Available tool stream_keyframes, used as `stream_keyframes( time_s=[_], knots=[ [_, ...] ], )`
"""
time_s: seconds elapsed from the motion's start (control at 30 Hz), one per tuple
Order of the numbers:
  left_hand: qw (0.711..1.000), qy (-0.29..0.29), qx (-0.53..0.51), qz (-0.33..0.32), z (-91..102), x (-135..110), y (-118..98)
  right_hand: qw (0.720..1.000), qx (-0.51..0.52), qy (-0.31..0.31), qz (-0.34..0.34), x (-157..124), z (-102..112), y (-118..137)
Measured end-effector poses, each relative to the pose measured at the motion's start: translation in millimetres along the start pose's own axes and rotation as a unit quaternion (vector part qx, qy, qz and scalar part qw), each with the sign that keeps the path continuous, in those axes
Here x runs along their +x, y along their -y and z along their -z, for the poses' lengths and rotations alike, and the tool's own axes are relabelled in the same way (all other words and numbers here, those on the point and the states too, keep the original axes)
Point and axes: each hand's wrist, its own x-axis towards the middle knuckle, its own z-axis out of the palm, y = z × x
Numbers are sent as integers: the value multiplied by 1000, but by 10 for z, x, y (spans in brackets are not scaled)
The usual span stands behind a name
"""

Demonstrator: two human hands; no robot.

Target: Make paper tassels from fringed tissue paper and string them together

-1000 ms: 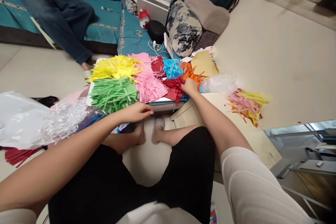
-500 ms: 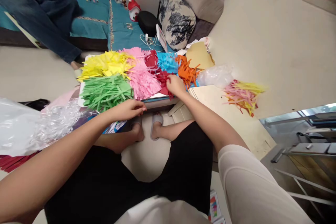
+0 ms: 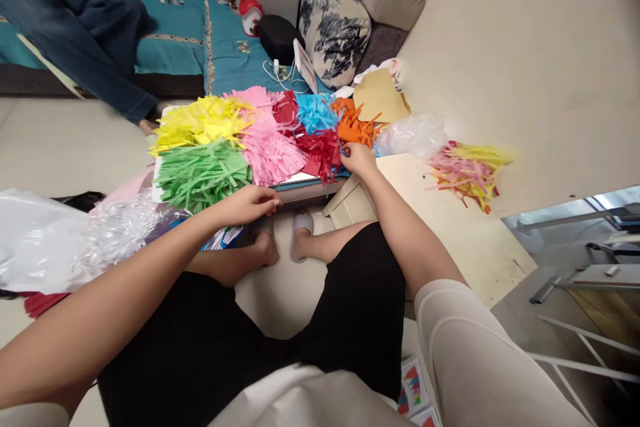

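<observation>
— Six heaps of cut paper strips lie on the low desk [image 3: 310,191], by my count: one yellow heap [image 3: 200,121], one green heap [image 3: 203,173], one pink heap [image 3: 273,150], one red heap [image 3: 320,152], one blue heap [image 3: 316,112] and one orange heap [image 3: 356,127]. A seventh, a mixed heap [image 3: 465,173] of pink, yellow and orange strips, lies well apart to the right on a cream board [image 3: 450,233].

— And the two hands?

— I see the right hand [image 3: 359,159] at the near edge of the red heap, just beside the orange heap, fingers bent into the strips. Whether its grip pinches a strip, I cannot tell. The left hand [image 3: 250,203] rests at the desk's front edge, just below the green heap. Its grip is pressed together, thumb against fingertips, with nothing visible in it.

— Anything else?

— One clear plastic bag [image 3: 410,135] sits between the orange heap and the mixed heap. One other person's leg in blue jeans [image 3: 75,27] is at the far left.
</observation>
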Motion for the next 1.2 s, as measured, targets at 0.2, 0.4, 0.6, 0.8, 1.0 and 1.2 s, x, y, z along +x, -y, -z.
stream_keyframes(
  time_s=[0.2, 0.4, 0.6, 0.8, 1.0, 1.2],
  knots=[
    [991, -106, 63, -56, -40, 278, -206, 988, -110, -7, 103, -313, 39, 466],
    [953, -232, 162, -109, -53, 522, -146, 934, 3, 162, 318, -697, -48, 984],
    [931, -190, 258, -178, 37, 1051, -153, 875, 147, 267, 376, -740, -71, 1082],
    [906, -89, 358, -206, -87, 1793, -505, 928, 176, 265, 192, -470, 227, 458],
    [870, -20, 475, -130, -334, 2213, -600, 994, 93, 17, 50, -210, 242, -43],
    [876, -47, 476, -59, -408, 2232, -479, 995, -13, 53, 80, -55, 67, -40]
  ],
)
